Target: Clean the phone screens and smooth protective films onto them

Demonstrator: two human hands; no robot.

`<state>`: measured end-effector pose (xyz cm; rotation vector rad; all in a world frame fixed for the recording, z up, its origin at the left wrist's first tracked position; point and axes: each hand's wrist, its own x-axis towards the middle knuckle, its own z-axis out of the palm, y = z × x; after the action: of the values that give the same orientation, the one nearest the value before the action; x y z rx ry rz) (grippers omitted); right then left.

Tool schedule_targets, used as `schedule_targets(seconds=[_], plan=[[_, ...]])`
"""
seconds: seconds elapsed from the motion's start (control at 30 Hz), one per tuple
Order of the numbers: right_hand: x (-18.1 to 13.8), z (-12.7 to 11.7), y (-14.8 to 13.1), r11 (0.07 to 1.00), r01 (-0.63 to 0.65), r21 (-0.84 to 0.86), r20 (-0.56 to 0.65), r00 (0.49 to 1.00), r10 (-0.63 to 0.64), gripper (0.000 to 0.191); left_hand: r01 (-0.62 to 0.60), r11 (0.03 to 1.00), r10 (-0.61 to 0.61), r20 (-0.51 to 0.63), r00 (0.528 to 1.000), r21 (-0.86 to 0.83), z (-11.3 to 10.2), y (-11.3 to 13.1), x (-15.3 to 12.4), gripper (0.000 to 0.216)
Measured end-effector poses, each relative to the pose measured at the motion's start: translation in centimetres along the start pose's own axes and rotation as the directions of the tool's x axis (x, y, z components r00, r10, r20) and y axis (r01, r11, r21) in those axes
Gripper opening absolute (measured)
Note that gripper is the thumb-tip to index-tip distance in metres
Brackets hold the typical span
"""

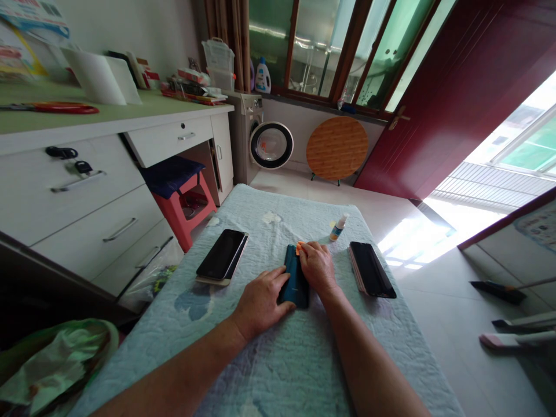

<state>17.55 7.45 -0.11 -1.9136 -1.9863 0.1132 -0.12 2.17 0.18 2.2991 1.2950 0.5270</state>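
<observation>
A teal-blue smartphone lies back side up on the light blue quilted cover. My left hand grips it along its left side, with the thumb at the lower edge. Pinched under the fingers of my right hand is a small orange cloth, pressed against the phone's upper end; most of the cloth is hidden. Stacked phones rest to the left, a dark screen on top. On the right sits another stack of phones. A small spray bottle stands upright beyond my right hand.
Along the left runs a white desk with drawers and a red stool under it. A washing machine with its door ajar and a round wooden tabletop are at the back. A lined bin is at lower left.
</observation>
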Motion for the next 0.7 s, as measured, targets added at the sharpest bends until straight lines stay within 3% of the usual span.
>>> schedule_targets(seconds=[0.27, 0.7], plan=[[-0.1, -0.2, -0.1, 0.996, -0.07, -0.063, -0.047, 0.997, 0.067, 0.033, 0.004, 1.0, -0.004, 0.007, 1.0, 0.01, -0.1, 0.0, 0.0, 0.058], [0.9, 1.1, -1.7, 1.0, 0.028, 0.003, 0.116, 0.993, -0.028, 0.031, -0.005, 0.999, 0.006, 0.02, 1.0, -0.044, -0.2, 0.1, 0.1, 0.056]])
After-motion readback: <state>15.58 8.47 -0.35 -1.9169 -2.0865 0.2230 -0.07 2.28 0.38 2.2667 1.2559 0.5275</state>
